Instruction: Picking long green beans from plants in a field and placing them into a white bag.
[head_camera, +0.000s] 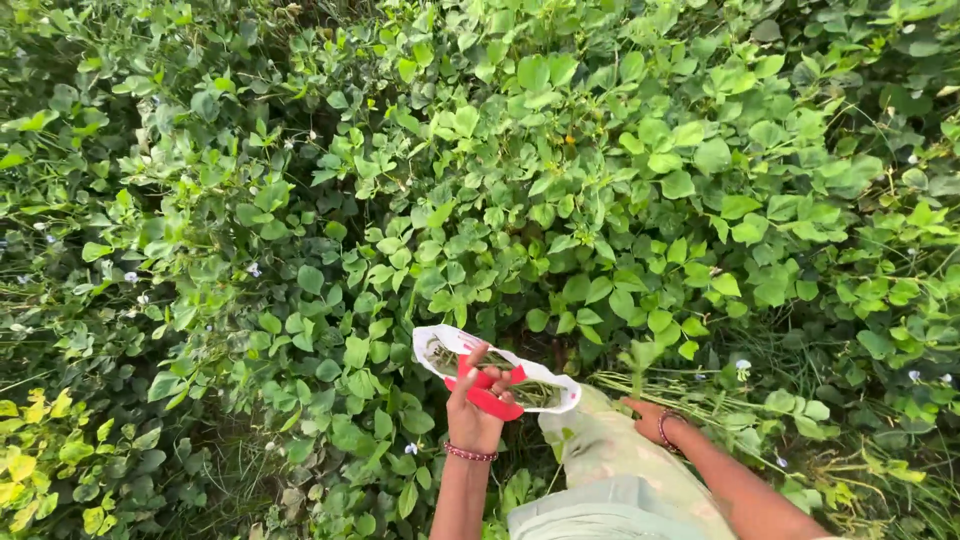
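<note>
Pale green cloth (610, 470) hangs closest, and above it the left hand (476, 400) clamps the white bag's (495, 368) red handles (490, 392), mouth held wide beside the bean plants (560, 200). Right hand (650, 420) lies low among stems (700, 395); can't tell its grip.

Location type: outdoor cultivated plot or field, viewed from above in daylight. The frame is filled edge to edge with a dense stand of low bean-type plants (600, 200) bearing broad green leaves in groups of three. Small pale flowers (742, 366) occur among the foliage at scattered points. A patch of yellowing leaves (40, 450) lies at the lower left. Thin grass stems and dry stalks (700, 395) run through the growth at the lower right. Little bare soil shows; the ground is almost fully covered by vegetation. No walls, flooring or furniture appear anywhere in view.
</note>
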